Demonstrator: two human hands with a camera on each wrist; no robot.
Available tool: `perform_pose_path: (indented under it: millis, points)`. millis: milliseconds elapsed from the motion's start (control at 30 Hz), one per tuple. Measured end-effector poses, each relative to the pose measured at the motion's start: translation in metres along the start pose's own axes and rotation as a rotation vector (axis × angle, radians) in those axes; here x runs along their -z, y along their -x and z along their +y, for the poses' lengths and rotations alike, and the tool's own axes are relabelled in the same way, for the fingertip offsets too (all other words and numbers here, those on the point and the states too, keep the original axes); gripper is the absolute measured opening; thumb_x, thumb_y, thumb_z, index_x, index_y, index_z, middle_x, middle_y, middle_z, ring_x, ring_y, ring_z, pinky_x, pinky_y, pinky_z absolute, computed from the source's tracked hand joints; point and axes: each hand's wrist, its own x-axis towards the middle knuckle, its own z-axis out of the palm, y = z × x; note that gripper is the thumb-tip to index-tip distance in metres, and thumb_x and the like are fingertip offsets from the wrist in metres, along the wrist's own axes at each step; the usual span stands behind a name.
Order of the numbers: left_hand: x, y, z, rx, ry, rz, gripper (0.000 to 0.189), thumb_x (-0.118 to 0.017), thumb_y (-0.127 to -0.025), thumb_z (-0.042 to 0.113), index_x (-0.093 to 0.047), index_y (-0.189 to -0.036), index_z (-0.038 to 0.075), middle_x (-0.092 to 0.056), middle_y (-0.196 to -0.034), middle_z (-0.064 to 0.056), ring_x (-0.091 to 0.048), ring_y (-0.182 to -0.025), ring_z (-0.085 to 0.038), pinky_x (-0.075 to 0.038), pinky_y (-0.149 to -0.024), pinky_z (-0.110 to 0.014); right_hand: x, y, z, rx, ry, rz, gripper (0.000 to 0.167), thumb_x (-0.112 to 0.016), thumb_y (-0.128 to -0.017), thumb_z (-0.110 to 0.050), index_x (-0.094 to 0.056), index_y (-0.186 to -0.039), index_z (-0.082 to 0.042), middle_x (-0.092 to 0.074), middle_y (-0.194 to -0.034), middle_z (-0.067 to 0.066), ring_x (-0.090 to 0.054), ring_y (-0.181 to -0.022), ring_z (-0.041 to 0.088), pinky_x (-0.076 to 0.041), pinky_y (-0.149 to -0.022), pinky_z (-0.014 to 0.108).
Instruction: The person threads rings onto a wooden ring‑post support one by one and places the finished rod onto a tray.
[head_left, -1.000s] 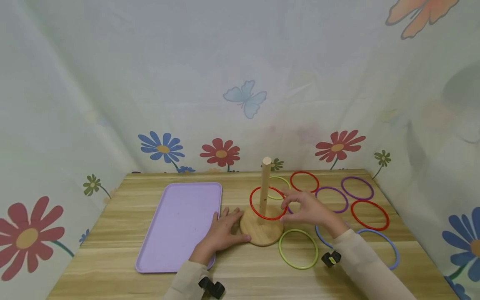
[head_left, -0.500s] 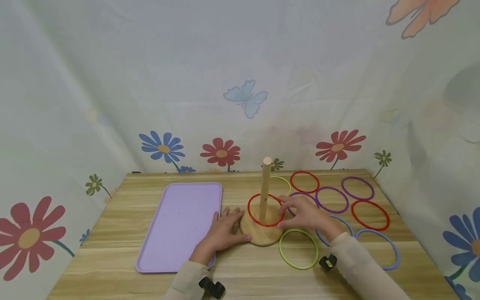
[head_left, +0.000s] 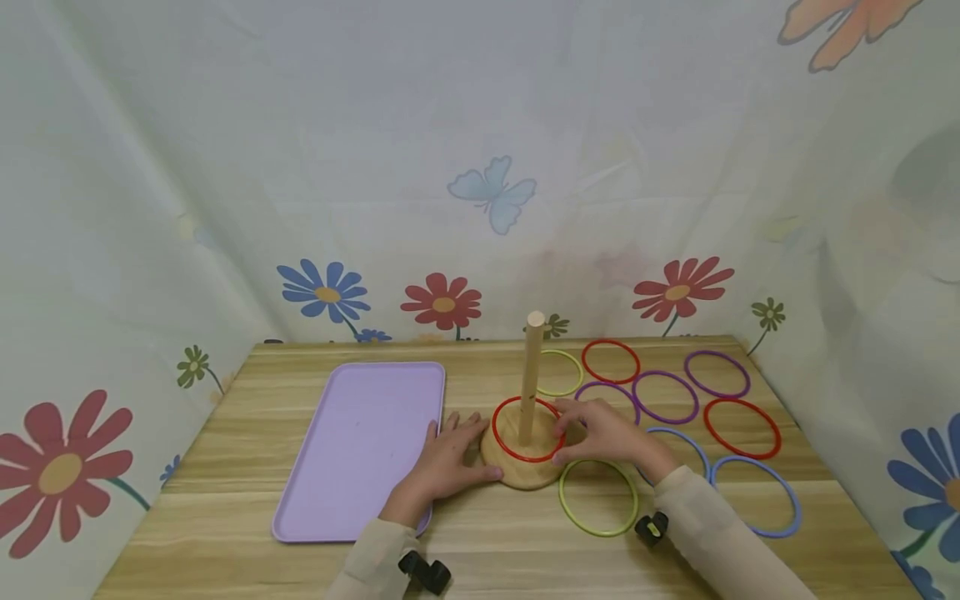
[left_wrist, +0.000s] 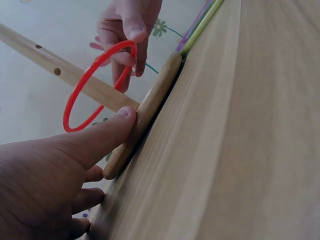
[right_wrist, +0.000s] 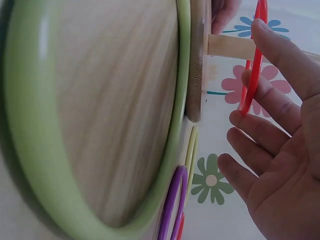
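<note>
A round wooden base [head_left: 521, 477] with an upright peg [head_left: 531, 367] stands near the table's middle. Around the peg, a red ring [right_wrist: 255, 72] hangs low over the base, tilted a little in the left wrist view. My right hand [head_left: 606, 429] pinches the ring's right side between thumb and fingers, its other fingers spread. At the base's left edge rests my left hand [head_left: 438, 468], thumb tip [left_wrist: 124, 112] against the rim and fingers spread, mostly straight.
A lilac tray [head_left: 360, 450] lies left of the left hand. To the right are several loose rings: a green ring [head_left: 636, 506] beside the base, blue rings [head_left: 799, 508], purple rings [head_left: 697, 408] and red rings [head_left: 780, 437]. A patterned cloth [head_left: 487, 108] hangs behind.
The right hand has lowered the red ring along the peg, down close to the base and slightly left. My left hand has stayed at the base's edge.
</note>
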Motion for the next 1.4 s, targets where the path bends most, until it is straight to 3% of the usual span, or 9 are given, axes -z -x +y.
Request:
perform_pose_path:
  millis: [400,800,933,1067,1133,1267,1400]
  points:
    - [-0.002,-0.002,-0.002,0.002,0.009,0.008,0.091,-0.082,-0.085,0.06,-0.052,-0.156,0.01,-0.043,-0.164,-0.018,-0.023,-0.156,-0.051,-0.005,-0.122,-0.074,-0.005,-0.004,0.003,0.001,0.037,-0.065,0.028,-0.095,-0.078,-0.031,-0.077,-0.09,-0.014,-0.057,-0.146,0.03,-0.051,-0.142,0.045,-0.036,-0.119,0.059]
    - [0.001,-0.002,0.0,0.004,0.011,0.006,0.09,-0.082,-0.086,0.059,-0.052,-0.157,0.011,-0.043,-0.164,-0.018,-0.023,-0.156,-0.051,-0.004,-0.122,-0.074,-0.007,-0.004,0.002,0.02,0.051,-0.066,0.03,-0.095,-0.078,-0.03,-0.075,-0.091,-0.012,-0.062,-0.142,0.028,-0.055,-0.139,0.043,-0.042,-0.116,0.056]
    - [0.002,-0.002,0.0,0.005,0.016,0.002,0.09,-0.083,-0.086,0.058,-0.052,-0.157,0.012,-0.042,-0.164,-0.018,-0.023,-0.156,-0.051,-0.004,-0.122,-0.074,-0.008,-0.005,0.001,0.027,0.057,-0.069,0.03,-0.095,-0.079,-0.031,-0.076,-0.093,-0.012,-0.068,-0.137,0.022,-0.061,-0.133,0.038,-0.047,-0.111,0.052]
    - [0.001,-0.003,-0.002,0.0,0.013,0.006,0.092,-0.082,-0.085,0.06,-0.052,-0.157,0.012,-0.043,-0.164,-0.018,-0.023,-0.155,-0.051,-0.005,-0.121,-0.075,-0.01,-0.006,0.001,0.024,0.075,-0.072,0.036,-0.093,-0.08,-0.034,-0.076,-0.102,-0.012,-0.074,-0.117,0.005,-0.066,-0.104,0.022,-0.053,-0.094,0.038]
    - [-0.001,-0.001,-0.003,-0.001,0.013,0.004,0.092,-0.082,-0.085,0.06,-0.052,-0.157,0.011,-0.043,-0.164,-0.019,-0.023,-0.155,-0.052,-0.005,-0.121,-0.075,-0.012,-0.005,0.001,0.025,0.09,-0.073,0.045,-0.093,-0.081,-0.036,-0.075,-0.113,-0.009,-0.074,-0.113,0.001,-0.063,-0.099,0.018,-0.052,-0.09,0.036]
    - [-0.003,0.0,-0.002,0.003,0.002,-0.01,0.092,-0.081,-0.086,0.061,-0.051,-0.157,0.011,-0.042,-0.165,-0.019,-0.023,-0.155,-0.052,-0.005,-0.121,-0.075,-0.015,-0.002,0.001,0.02,0.128,-0.07,0.069,-0.092,-0.082,-0.039,-0.067,-0.136,-0.003,-0.071,-0.132,0.011,-0.065,-0.119,0.024,-0.052,-0.103,0.045]
    - [-0.001,-0.001,-0.001,0.009,0.001,-0.009,0.091,-0.081,-0.087,0.06,-0.051,-0.157,0.011,-0.041,-0.165,-0.018,-0.022,-0.156,-0.051,-0.005,-0.122,-0.074,-0.015,-0.002,0.001,-0.024,0.125,-0.084,0.078,-0.092,-0.083,-0.035,-0.06,-0.146,-0.003,-0.063,-0.145,0.015,-0.06,-0.131,0.031,-0.047,-0.111,0.052]
